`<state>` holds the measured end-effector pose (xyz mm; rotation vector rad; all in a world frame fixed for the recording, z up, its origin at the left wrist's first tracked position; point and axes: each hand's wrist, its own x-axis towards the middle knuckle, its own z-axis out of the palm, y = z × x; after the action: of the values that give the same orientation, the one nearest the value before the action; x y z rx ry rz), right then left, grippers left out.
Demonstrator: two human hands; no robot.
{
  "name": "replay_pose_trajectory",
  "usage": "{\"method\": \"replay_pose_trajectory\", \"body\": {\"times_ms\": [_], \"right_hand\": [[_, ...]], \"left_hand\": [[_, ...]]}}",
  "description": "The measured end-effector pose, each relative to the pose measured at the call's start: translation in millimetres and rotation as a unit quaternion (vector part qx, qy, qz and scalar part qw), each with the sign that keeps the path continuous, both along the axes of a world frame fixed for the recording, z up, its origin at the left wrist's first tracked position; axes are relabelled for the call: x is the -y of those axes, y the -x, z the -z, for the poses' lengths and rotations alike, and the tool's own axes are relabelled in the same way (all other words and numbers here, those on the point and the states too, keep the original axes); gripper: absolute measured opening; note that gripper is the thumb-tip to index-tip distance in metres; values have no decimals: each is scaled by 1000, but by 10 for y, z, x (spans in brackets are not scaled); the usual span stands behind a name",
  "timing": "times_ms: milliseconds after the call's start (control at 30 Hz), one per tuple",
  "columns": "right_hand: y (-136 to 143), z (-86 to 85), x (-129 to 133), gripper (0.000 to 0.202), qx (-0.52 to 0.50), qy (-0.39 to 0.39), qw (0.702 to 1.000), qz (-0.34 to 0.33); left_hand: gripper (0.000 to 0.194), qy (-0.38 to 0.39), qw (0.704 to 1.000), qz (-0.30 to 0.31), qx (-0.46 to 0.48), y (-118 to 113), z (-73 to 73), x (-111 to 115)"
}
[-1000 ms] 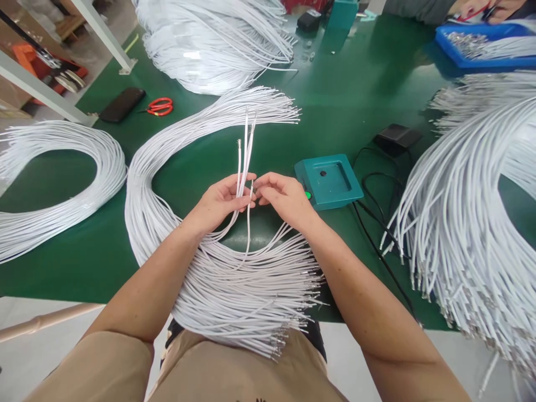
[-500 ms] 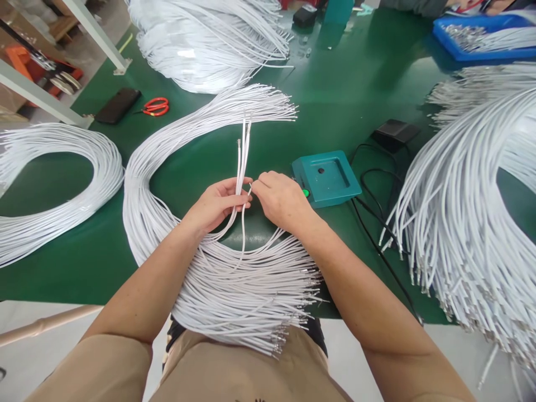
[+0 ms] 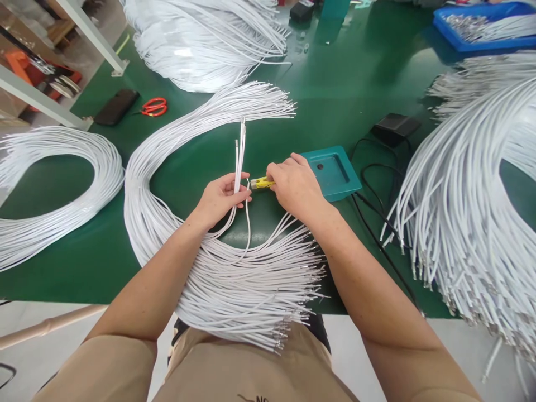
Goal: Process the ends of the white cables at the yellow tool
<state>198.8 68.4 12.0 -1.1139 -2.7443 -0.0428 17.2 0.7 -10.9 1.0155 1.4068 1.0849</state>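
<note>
My left hand is closed around a few white wires that stand up past the fingers, with metal ends at the top. Another single white wire has its end at my left fingertips. In my right hand is a yellow tool with a metal tip; its exact kind is hidden by the fingers. The tip points left and meets or nearly meets the single wire's end. Below both hands lies a large bundle of white wires, curving round to the left, its near ends hanging toward my lap.
A teal device with a recessed top sits beside my right hand, with black cables behind it. Red-handled scissors and a dark case lie at the back left. More wire bundles flank me. A blue tray holds metal parts.
My right hand has shifted to the right and slightly away from me, and the yellow tool now shows in it. My left hand stays nearly in place with the wires.
</note>
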Motion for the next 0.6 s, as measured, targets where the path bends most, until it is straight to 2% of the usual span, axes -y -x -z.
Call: {"method": "replay_pose_trajectory", "body": {"times_ms": [233,433,600], "right_hand": [[33,19,-19,18,-19,-12,1000,7],[-23,6,-1,14,-42,-17,999,9],[-191,43,-7,28,-106,-80,983,124]], "left_hand": [[54,1,999,-11,-30,-20,38,-31],[53,-5,999,7,-40,-41,50,-29],[54,3,1000,5,-2,-14,67,-30]]}}
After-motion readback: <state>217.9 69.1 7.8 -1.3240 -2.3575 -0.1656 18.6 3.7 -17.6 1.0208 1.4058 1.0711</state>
